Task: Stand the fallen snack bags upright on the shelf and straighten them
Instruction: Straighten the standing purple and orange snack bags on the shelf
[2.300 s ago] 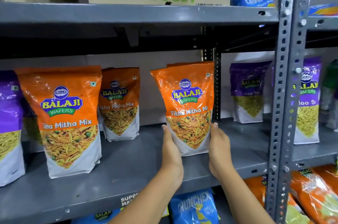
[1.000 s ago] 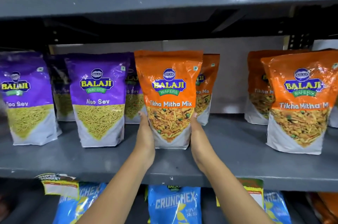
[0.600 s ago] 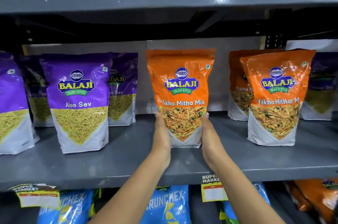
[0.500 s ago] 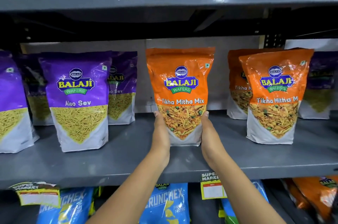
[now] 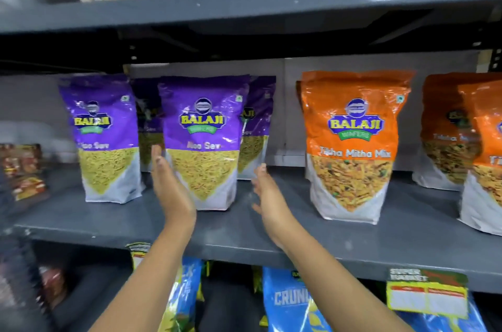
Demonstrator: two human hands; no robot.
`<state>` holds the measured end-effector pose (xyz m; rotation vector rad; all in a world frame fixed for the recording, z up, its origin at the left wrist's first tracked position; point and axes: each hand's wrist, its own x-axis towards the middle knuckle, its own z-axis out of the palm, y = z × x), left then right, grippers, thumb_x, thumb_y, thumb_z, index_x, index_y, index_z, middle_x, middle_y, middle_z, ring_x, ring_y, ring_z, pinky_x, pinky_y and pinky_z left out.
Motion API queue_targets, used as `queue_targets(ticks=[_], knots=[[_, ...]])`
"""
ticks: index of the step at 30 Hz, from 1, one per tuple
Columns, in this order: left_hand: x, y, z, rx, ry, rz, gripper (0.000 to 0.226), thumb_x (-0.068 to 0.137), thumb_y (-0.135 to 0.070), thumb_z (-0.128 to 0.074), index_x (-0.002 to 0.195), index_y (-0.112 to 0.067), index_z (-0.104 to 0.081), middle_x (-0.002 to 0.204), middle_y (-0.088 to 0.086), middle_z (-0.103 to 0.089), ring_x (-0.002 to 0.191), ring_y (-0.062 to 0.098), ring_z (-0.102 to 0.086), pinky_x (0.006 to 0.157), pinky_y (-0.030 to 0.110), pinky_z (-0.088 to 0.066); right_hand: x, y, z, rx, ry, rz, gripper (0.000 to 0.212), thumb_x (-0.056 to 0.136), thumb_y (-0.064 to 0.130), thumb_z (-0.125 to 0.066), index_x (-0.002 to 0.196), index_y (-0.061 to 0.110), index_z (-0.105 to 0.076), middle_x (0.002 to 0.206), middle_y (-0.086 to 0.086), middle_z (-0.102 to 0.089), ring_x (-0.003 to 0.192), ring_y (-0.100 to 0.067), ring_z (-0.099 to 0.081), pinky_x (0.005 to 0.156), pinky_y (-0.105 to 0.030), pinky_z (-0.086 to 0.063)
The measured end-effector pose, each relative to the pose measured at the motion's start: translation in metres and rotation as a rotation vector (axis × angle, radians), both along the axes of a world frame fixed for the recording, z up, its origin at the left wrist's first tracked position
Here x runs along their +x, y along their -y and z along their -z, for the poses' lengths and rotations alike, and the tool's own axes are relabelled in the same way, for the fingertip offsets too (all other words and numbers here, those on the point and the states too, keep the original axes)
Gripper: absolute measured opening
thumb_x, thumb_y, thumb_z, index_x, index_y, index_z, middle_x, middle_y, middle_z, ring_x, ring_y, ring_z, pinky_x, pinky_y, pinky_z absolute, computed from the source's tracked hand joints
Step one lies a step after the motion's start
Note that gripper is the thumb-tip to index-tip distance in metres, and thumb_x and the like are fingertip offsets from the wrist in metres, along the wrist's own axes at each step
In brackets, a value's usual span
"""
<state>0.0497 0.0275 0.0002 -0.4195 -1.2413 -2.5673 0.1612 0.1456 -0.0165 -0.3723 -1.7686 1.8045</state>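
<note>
Two open hands, left [image 5: 169,190] and right [image 5: 267,196], flank the upright purple Aloo Sev bag [image 5: 203,141] on the grey shelf [image 5: 244,239], gripping nothing. A clumsy squeeze could topple it into its neighbouring bag [image 5: 104,139].

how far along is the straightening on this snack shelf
Done: the orange Tikha Mitha Mix bag stands upright, untouched. In hand: left hand and right hand flank the front purple Aloo Sev bag, open. Left: squaring it; no bag looks fallen.
</note>
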Motion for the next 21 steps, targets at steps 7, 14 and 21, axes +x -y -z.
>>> queue_targets(ticks=[7,14,21], knots=[[-0.045,0.012,0.011,-0.208,0.275,0.316,0.069,0.1,-0.056,-0.024,0.141,-0.006,-0.049,0.136,0.015,-0.06,0.124,0.026,-0.057,0.102,0.035,-0.043,-0.045,0.037,-0.003,-0.074,0.03,-0.086,0.083,0.085,0.073,-0.032,0.155,0.028,-0.031,0.159,0.011,-0.034,0.145,-0.01,-0.033,0.123,-0.039,-0.021],[-0.015,-0.014,0.014,-0.31,0.186,0.462,0.064,0.097,-0.062,-0.022,0.126,-0.02,-0.06,0.134,0.005,-0.064,0.118,0.019,-0.061,0.112,0.037,-0.04,-0.029,0.009,0.007,-0.111,-0.043,0.0,0.056,0.098,0.06,-0.029,0.142,0.03,-0.047,0.141,0.014,-0.051,0.125,-0.005,-0.05,0.108,-0.026,-0.034],[-0.006,-0.026,0.017,-0.324,0.136,0.519,0.069,0.096,-0.064,-0.022,0.142,-0.022,-0.05,0.14,0.001,-0.059,0.128,0.019,-0.056,0.117,0.041,-0.034,-0.026,-0.002,0.013,-0.147,-0.043,0.036,0.06,0.093,0.065,-0.033,0.139,0.031,-0.049,0.137,0.008,-0.06,0.126,-0.01,-0.055,0.115,-0.037,-0.037]])
